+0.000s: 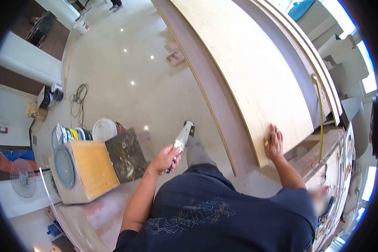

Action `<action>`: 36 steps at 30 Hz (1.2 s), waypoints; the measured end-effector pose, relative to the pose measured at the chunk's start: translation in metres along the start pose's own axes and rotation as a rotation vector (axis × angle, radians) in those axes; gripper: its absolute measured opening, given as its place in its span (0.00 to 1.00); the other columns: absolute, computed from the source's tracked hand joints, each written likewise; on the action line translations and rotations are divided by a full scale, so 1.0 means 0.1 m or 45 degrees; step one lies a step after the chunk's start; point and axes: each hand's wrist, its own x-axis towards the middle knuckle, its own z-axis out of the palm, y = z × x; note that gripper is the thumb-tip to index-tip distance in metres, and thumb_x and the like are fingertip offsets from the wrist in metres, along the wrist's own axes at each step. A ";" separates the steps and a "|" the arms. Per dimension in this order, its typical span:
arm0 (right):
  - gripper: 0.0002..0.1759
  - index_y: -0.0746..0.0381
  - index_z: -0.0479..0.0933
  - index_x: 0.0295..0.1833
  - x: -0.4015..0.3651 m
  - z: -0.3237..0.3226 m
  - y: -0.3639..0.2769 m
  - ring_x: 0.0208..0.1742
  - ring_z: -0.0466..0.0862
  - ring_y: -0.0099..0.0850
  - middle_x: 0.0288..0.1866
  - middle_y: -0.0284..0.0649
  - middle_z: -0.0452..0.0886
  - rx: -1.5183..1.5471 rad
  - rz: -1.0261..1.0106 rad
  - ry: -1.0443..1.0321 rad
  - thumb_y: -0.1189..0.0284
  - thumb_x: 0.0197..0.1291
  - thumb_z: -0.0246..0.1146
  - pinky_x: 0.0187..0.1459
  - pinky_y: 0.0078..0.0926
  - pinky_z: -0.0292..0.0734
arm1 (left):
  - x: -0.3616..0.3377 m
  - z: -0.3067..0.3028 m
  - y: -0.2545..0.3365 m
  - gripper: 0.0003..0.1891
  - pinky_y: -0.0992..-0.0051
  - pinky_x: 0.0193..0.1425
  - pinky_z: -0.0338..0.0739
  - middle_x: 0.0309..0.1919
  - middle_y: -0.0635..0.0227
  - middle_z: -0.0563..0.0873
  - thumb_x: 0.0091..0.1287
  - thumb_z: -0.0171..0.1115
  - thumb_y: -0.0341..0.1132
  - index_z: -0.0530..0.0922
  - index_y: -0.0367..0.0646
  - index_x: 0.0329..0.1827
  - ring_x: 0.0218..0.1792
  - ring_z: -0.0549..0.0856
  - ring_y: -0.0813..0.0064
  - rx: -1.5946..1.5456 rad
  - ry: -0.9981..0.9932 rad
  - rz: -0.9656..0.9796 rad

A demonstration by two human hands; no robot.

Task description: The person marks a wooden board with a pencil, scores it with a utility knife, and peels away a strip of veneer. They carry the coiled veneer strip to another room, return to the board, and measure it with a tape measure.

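My left hand (166, 159) is closed around the dark handle of a silvery tool (182, 138) and holds it in front of my body, over the floor. The tool's pale, tapering end points away from me; its exact kind does not show. My right hand (274, 145) lies near the close end of a long pale plywood board (256, 75), its fingers curled on the surface. Between these fingers shows a short yellow pencil-like stick (266, 143). The board rests on a wider brownish panel (214, 80).
A yellow tape measure (321, 126) is stretched out right of the board, beside stacked panels. To the left stand a wooden box (94, 168), a white bucket (104, 129) and a coiled cable (77, 101). A fan (23, 178) is further left. Another person's legs (116, 5) appear far off.
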 end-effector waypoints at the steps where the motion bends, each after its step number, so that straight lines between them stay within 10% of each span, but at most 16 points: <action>1: 0.31 0.66 0.63 0.70 0.01 0.00 0.01 0.73 0.66 0.52 0.74 0.50 0.67 -0.019 -0.023 0.004 0.67 0.64 0.58 0.73 0.51 0.56 | 0.11 -0.07 0.10 0.12 0.81 0.19 0.68 0.23 0.74 0.75 0.78 0.52 0.43 0.72 0.42 0.48 0.17 0.72 0.86 0.017 -0.018 -0.008; 11: 0.17 0.62 0.65 0.53 0.69 0.28 -0.36 0.75 0.63 0.54 0.76 0.53 0.66 -0.003 0.280 -0.011 0.72 0.61 0.60 0.74 0.56 0.51 | 1.56 -1.48 1.74 0.11 0.78 0.20 0.71 0.24 0.73 0.75 0.77 0.52 0.42 0.69 0.43 0.51 0.19 0.74 0.81 -0.087 0.133 -0.138; 29: 0.19 0.58 0.70 0.56 7.73 1.31 -2.10 0.78 0.62 0.43 0.76 0.42 0.67 0.225 0.315 0.182 0.58 0.69 0.60 0.75 0.52 0.51 | 4.01 -3.56 5.22 0.10 0.77 0.18 0.71 0.24 0.71 0.74 0.78 0.49 0.41 0.68 0.43 0.47 0.17 0.72 0.81 0.212 0.260 0.248; 36: 0.28 0.61 0.66 0.68 8.52 1.68 -2.33 0.81 0.57 0.43 0.78 0.45 0.63 0.047 0.667 0.081 0.57 0.69 0.58 0.78 0.50 0.44 | 5.66 -3.77 7.37 0.14 0.70 0.14 0.70 0.22 0.66 0.76 0.76 0.50 0.41 0.69 0.36 0.45 0.14 0.75 0.77 0.429 0.411 0.442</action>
